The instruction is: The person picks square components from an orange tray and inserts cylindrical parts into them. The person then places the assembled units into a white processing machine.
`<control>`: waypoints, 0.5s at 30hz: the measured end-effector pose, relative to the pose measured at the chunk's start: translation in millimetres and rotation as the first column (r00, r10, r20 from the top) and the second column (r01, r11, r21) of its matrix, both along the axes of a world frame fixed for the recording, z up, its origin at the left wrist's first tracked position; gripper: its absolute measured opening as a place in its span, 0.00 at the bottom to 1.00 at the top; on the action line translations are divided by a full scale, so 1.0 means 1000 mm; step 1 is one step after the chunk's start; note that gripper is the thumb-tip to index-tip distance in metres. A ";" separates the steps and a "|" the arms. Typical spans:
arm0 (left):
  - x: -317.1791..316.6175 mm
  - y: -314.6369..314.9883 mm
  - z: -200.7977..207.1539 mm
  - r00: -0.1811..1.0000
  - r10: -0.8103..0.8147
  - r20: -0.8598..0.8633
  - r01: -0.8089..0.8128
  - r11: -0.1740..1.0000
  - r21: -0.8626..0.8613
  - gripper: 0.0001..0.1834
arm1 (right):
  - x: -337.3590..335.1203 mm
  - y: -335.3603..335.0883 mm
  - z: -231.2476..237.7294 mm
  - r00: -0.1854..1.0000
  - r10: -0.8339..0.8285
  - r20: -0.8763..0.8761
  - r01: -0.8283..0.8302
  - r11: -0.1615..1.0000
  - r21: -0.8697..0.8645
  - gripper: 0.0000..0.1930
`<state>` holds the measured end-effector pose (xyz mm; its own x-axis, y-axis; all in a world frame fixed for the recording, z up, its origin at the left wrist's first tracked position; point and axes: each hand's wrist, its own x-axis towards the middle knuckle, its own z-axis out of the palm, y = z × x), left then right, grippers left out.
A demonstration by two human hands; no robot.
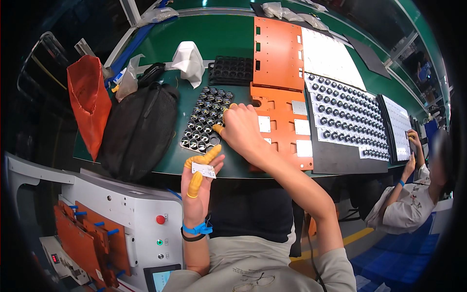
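Note:
My left hand [197, 187], palm up with yellow finger cots on several fingers, holds a small white plate [203, 170] between thumb and fingers. It hangs just in front of the table edge. My right hand [239, 127] reaches over the right side of a clear tray [186, 145] of black round lens-like parts [198, 125]. Its thumb and forefinger, also in yellow cots, are apart above the parts; its other fingers are partly hidden. At the tray's near right corner is one pocket without a black part. Beside my right hand lies an orange fixture [282, 100] bearing several white plates [302, 127].
White sheets with rows of black round parts [348, 112] lie right of the fixture. A black tray [231, 70] stands behind. At left are a black bag [141, 129], a red bag [87, 102] and a white machine [146, 214]. A co-worker [406, 204] handles a panel at right.

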<state>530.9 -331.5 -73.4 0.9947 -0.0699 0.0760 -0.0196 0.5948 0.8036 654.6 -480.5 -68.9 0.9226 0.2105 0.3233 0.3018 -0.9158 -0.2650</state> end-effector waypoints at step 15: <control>0.000 -0.012 0.006 0.997 0.028 0.070 -0.025 0.999 -0.044 0.40 | -0.057 -0.036 0.070 0.969 0.221 -0.110 -0.122 0.816 0.565 0.11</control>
